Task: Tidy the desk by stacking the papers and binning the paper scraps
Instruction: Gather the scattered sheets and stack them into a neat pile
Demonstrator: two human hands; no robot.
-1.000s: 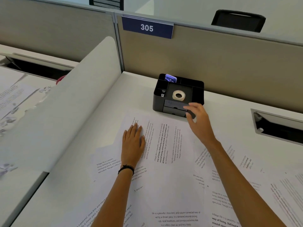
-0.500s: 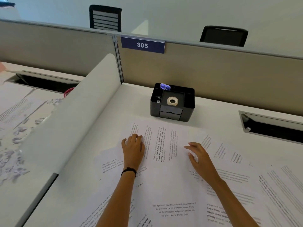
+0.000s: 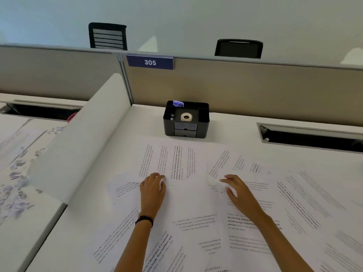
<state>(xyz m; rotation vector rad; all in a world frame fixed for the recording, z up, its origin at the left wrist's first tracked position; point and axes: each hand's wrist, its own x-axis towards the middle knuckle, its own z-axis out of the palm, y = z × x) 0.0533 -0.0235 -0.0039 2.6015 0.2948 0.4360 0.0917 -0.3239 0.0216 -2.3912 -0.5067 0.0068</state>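
Several printed paper sheets point(image 3: 196, 213) lie spread and overlapping across the white desk point(image 3: 235, 130). My left hand point(image 3: 153, 191) sits on the near edge of the top middle sheet point(image 3: 176, 161), fingers curled, with a bit of the paper's edge pinched at the thumb. My right hand point(image 3: 238, 191) rests with spread fingers on the sheets to the right, its index finger by the edge of a sheet point(image 3: 225, 161). Torn paper scraps point(image 3: 15, 193) are scattered over the neighbouring desk at the left.
A black desk organiser point(image 3: 186, 130) with a tape roll point(image 3: 186, 117) stands at the back against the beige partition point(image 3: 255, 91). A curved white divider point(image 3: 82, 138) walls off the left desk. A cable slot point(image 3: 314, 138) opens at the right rear.
My right hand came back from the organiser and settled on the papers. My left hand slid nearer along the sheet and its fingers curled. The view tilted up.
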